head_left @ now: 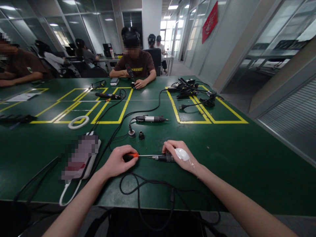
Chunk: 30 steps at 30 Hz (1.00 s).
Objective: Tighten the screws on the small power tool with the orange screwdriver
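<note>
My left hand [119, 162] is closed around the handle of a screwdriver [134, 155], orange and black, lying level with its thin shaft pointing right. Closed over the black body of an electric screwdriver [165, 158] is my right hand [182, 154]; a white patch is taped to its back. The metal nose of that tool points left, beside the screwdriver's shaft; whether the two touch I cannot tell. Just beyond my hands stand a black cone-shaped cap [141, 135] and a round part with a stem [131, 133]. A few tiny pieces, perhaps screws, lie near them.
Farther off lies another electric screwdriver [151, 118]. A black cable [145, 182] loops before me. To the left are a tape roll [70, 125] and a blurred device with a white cable [64, 194]. Tangled tools and cords [186, 88] lie back right. A co-worker [138, 62] sits opposite.
</note>
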Available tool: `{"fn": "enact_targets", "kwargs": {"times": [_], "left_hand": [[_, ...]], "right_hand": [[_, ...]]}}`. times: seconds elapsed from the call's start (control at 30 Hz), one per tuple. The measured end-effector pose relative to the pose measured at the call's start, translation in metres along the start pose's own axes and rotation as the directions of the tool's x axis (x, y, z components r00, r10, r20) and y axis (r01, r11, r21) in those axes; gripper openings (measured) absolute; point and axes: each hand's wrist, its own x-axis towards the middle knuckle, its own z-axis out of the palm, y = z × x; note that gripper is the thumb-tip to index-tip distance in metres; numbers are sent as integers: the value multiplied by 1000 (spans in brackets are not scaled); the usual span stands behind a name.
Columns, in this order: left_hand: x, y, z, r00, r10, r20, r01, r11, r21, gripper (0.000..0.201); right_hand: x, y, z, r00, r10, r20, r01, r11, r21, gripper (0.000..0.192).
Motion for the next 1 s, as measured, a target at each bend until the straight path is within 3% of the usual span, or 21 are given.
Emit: {"fn": "enact_targets", "kwargs": {"times": [0.23,0.57,1.0], "left_hand": [[-1,-1,0,1000,12,-1,-12,1000,3,23],[-2,-1,4,998,-66,-4,66,995,-77,7],[-3,0,2,999,-32,-28,31,999,-26,9]], "right_hand": [[0,-1,-1,1000,1,12,-1,1000,-7,45],[0,1,-1,1000,-5,7,5,1000,-11,48],[0,0,-1,1000,-15,3,15,1000,-21,49]]}}
